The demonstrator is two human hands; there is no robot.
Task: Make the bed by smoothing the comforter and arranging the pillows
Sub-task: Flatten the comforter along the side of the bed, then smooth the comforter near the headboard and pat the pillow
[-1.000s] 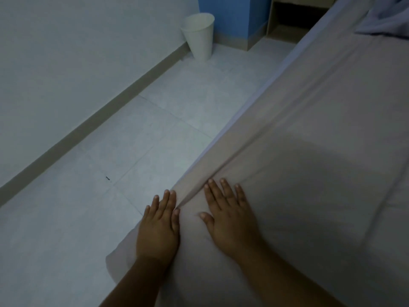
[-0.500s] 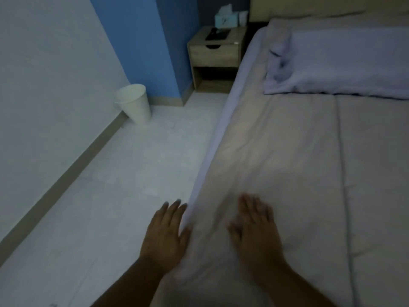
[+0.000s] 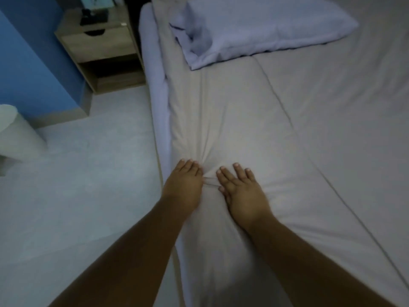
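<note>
A grey comforter [image 3: 309, 134] covers the bed, with small creases bunched between my hands near its left edge. My left hand [image 3: 184, 185] presses flat on the comforter right at the bed's left side, fingers straight. My right hand [image 3: 240, 188] lies flat on the comforter beside it, fingers spread. A pale lavender pillow [image 3: 254, 27] lies at the head of the bed, rumpled at its left end. A lavender sheet edge [image 3: 158, 89] shows along the mattress side.
A wooden nightstand [image 3: 99, 47] with dark items on top stands beside the bed's head against a blue wall [image 3: 28, 69]. A white waste bin [image 3: 17, 134] sits on the pale tiled floor [image 3: 88, 185] at the left.
Both hands have slid along the comforter's left edge toward the head of the bed, staying flat. The view has swung so the pillow and nightstand appear closer.
</note>
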